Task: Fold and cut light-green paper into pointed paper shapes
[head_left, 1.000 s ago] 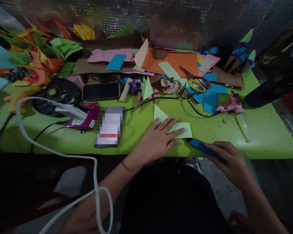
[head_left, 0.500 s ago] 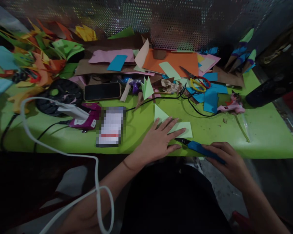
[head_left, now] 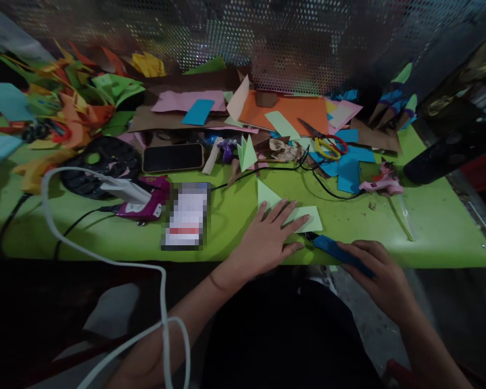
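My left hand (head_left: 269, 232) lies flat with fingers spread, pressing a folded pale green paper (head_left: 311, 219) onto the green tabletop (head_left: 218, 216). One pointed corner of the paper shows beyond my fingertips and a flat end shows to their right. My right hand (head_left: 376, 270) is closed around the blue handle of a utility knife (head_left: 335, 249). The dark blade end points left, at the paper's lower edge near my left thumb; whether it touches the paper I cannot tell. Behind them stands a pleated pale green paper piece (head_left: 247, 154).
A black phone (head_left: 173, 158), a phone with a blurred screen (head_left: 186, 216) and a purple power strip (head_left: 143, 205) with a white cable sit left. Scissors (head_left: 324, 141), a pink glue gun (head_left: 383, 185) and a dark bottle (head_left: 433, 159) are right. Paper scraps (head_left: 71, 108) pile up behind.
The view has shifted slightly, so everything appears a little lower. The knife blade sits slightly further right along the paper's edge. My left hand still presses the paper.
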### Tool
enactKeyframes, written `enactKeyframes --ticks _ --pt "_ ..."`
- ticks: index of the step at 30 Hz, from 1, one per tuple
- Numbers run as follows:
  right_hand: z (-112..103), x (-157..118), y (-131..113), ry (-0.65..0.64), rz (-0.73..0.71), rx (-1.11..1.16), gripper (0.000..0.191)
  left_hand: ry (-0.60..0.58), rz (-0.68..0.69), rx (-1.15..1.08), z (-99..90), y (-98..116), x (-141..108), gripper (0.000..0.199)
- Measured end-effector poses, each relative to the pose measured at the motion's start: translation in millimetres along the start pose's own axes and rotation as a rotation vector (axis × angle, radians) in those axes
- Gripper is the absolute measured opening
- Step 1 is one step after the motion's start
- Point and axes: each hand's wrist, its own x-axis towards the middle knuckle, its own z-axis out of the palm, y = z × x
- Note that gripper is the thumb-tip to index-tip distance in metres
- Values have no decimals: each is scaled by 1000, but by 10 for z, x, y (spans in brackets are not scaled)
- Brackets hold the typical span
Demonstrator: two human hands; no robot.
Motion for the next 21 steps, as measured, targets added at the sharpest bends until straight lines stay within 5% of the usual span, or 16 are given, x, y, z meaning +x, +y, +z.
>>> enactKeyframes --ticks 6,13,21 --pt "62 6 -25 9 -7 -7 38 17 -15 -15 -34 -45 -6 52" --pt "246 -192 373 36 -21 4 50 24 54 110 -81 -192 -114 49" --pt "71 81 -74 -5 -6 -23 42 15 35 13 -14 -193 -88 49"
